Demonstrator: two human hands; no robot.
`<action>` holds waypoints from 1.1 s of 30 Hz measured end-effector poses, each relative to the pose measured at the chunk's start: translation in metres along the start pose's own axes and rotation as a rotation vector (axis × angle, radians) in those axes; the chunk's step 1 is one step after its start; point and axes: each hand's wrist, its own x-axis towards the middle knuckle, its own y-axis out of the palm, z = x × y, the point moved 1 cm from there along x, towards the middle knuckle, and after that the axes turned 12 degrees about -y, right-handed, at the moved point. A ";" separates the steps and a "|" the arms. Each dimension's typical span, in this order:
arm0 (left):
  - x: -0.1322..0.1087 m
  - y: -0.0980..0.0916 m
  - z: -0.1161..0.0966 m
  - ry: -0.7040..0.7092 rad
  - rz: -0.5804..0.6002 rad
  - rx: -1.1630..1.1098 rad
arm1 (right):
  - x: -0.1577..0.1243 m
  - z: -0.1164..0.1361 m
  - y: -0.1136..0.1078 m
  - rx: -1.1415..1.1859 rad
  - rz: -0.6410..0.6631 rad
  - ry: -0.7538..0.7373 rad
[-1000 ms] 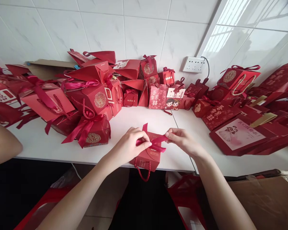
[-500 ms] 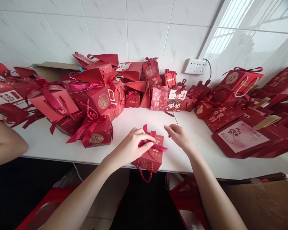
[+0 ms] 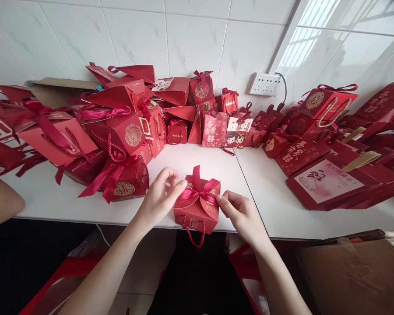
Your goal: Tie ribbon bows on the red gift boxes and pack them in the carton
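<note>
In front of me, at the table's near edge, stands a red gift box (image 3: pixel 197 221) with curved closing flaps and a twisted cord handle hanging over the edge. A magenta satin ribbon (image 3: pixel 201 192) is tied in a bow on its top, one tail sticking up at the back. My right hand (image 3: pixel 241 214) pinches the right side of the bow between thumb and index finger. On the other side, my left hand (image 3: pixel 162 197) is close to the bow's left loop, thumb stretched toward it and fingers loosely curled, with a gap between them.
Red gift boxes (image 3: pixel 131 135) with bows are piled on the left, and more red bags (image 3: pixel 328 179) stand on the right. Smaller boxes line the tiled wall below a power socket (image 3: pixel 264 84). Another person's arm (image 3: pixel 3 201) rests at the left. A cardboard box (image 3: pixel 354 275) sits lower right.
My right hand has come in and gripped the bow's right side. My left hand has let go of the ribbon and drawn back left. The bow's loops now show fully.
</note>
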 end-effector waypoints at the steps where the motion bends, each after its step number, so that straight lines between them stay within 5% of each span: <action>1: -0.002 -0.001 0.002 -0.044 0.031 0.018 | -0.001 0.000 0.000 0.007 -0.003 0.000; 8: -0.003 -0.002 0.012 -0.092 0.201 -0.012 | -0.005 -0.003 0.002 0.095 -0.017 0.009; 16: 0.004 -0.002 0.027 -0.092 0.388 -0.149 | 0.001 -0.022 -0.002 0.447 0.003 0.075; 24: 0.006 0.007 0.036 -0.095 0.416 -0.285 | 0.009 -0.026 -0.003 0.636 -0.004 0.167; 33: 0.009 -0.002 0.041 -0.144 0.406 -0.304 | 0.010 -0.036 -0.024 0.468 0.211 0.065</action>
